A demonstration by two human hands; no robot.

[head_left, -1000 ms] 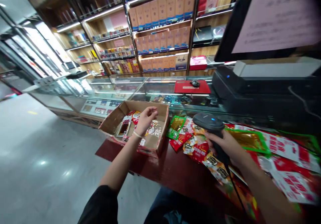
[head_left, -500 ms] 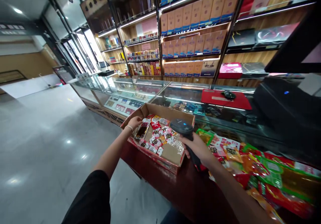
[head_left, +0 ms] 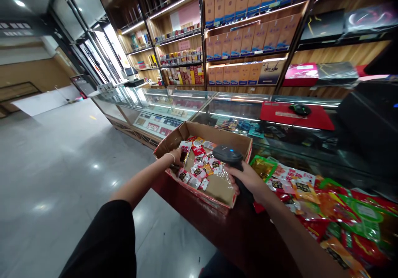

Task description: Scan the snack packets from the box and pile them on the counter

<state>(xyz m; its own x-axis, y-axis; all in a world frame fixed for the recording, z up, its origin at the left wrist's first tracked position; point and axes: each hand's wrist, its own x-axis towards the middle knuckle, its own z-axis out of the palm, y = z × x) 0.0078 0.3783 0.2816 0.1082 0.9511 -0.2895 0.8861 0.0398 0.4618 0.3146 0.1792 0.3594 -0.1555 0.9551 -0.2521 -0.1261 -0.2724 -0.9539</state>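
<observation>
A shallow cardboard box lies on the dark red counter, holding several small snack packets. My left hand reaches into the box's left side, fingers curled on a dark packet by the wall. My right hand grips a black barcode scanner, its head over the box's right half with a blue light on top.
Many red, green and orange snack bags cover the counter to the right. Behind stands a glass display case with a red mouse pad and mouse, then lit shelves of boxes. A black machine sits at right. Grey floor lies left.
The view swung left. My right hand carried the scanner from over the loose bags to above the box. My left hand dropped from above the box into its left side.
</observation>
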